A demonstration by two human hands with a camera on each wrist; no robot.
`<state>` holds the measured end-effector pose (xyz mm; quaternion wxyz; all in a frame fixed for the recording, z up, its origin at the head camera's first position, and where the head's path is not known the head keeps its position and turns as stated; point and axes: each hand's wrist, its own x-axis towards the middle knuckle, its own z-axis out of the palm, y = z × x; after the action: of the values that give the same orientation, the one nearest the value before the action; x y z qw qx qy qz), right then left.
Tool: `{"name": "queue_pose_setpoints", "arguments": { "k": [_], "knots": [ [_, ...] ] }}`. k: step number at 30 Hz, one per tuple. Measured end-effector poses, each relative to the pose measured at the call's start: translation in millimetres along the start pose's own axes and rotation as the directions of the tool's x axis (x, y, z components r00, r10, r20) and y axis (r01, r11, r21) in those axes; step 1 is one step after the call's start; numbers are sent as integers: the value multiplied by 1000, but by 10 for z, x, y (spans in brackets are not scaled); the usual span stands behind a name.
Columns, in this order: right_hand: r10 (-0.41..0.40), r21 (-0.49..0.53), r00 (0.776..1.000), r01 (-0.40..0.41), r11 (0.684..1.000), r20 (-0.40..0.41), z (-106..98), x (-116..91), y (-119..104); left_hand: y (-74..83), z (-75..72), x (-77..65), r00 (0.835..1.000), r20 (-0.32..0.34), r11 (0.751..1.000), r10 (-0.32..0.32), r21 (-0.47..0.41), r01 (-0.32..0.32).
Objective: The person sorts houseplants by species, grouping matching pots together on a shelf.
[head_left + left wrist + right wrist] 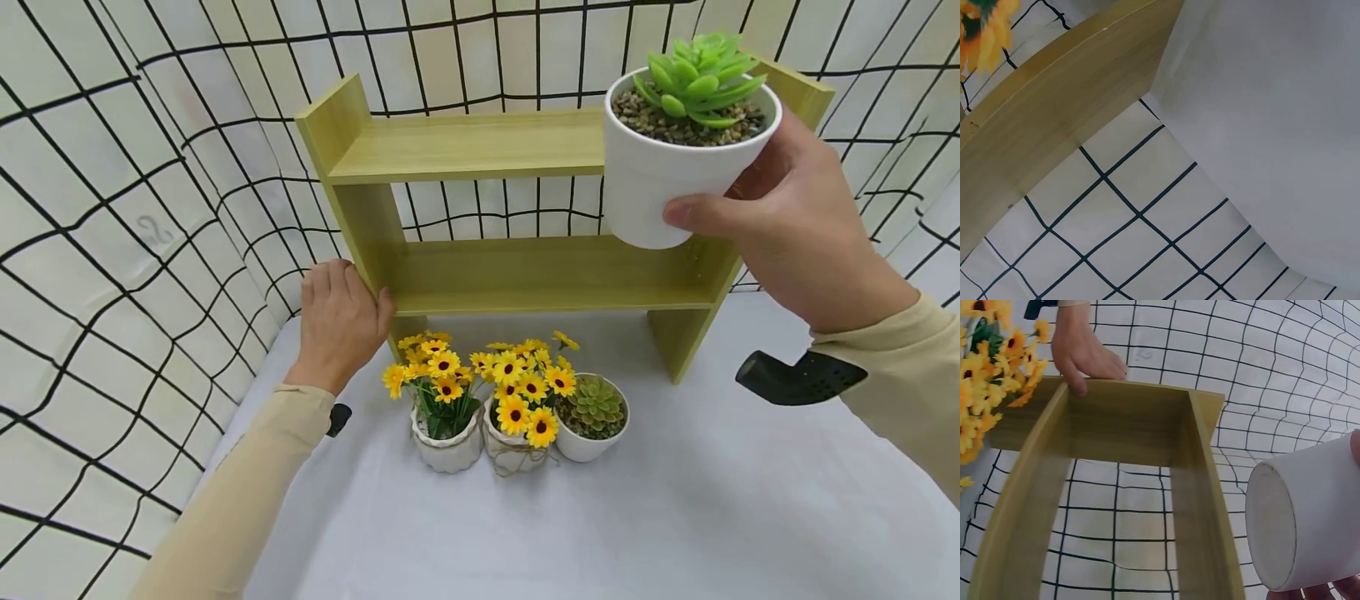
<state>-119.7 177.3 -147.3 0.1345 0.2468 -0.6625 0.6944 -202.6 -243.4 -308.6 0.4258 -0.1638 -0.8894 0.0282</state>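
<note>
My right hand (813, 221) holds a white pot (648, 187) with a bright green artificial succulent (697, 83) and small pebbles in it. The thumb lies on the pot's front; the other fingers are largely hidden behind it. In the head view the pot overlaps the right part of a two-tier wooden shelf (495, 150). In the right wrist view the pot's round base (1270, 526) shows beside the upper board. My left hand (341, 321) grips the shelf's left side panel, its thumb (1077, 384) over the front edge and its fingers along the outer face.
Below the shelf on the white-covered table (525, 533) stand two pots of yellow flowers (442, 375) (517, 392) and a small white pot with a duller succulent (592, 408). Black wire grid (187, 158) over white sheeting surrounds the back and sides.
</note>
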Motion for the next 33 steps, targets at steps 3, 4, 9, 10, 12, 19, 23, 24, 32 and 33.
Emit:
{"name": "queue_pose_setpoints", "arguments": {
  "k": [3,4,9,10,12,19,23,24,32,33],
  "knots": [
    [4,-47,1000,-4,999,-10,70,130,-64,16,-15,-1,1000,-17,1000,14,15,-14],
    [4,-62,1000,-5,998,-15,94,176,-82,19,-16,-1,1000,-22,1000,15,16,-15],
    [-7,-59,1000,8,998,8,226,418,-121,35,-6,-5,1000,-23,1000,6,16,-5],
    [-11,-52,1000,12,999,19,254,470,-117,43,-7,-8,1000,-17,1000,1,17,-1],
    [-12,-105,999,16,994,39,300,574,-111,64,-9,-6,1000,-3,1000,-9,13,9],
    [26,-241,998,-12,971,54,424,879,-55,167,3,76,999,45,1000,-26,4,26],
    [73,-200,995,-59,978,64,527,989,-14,222,25,106,999,47,1000,-12,14,11],
    [101,-199,992,-85,976,70,559,1012,-5,233,33,112,999,49,1000,-9,18,8],
    [276,-229,956,-249,941,98,865,1214,39,274,66,115,1000,15,1000,-13,16,13],
    [288,-226,953,-261,939,98,895,1233,45,280,65,110,1000,13,1000,-13,12,13]
  ]
}}
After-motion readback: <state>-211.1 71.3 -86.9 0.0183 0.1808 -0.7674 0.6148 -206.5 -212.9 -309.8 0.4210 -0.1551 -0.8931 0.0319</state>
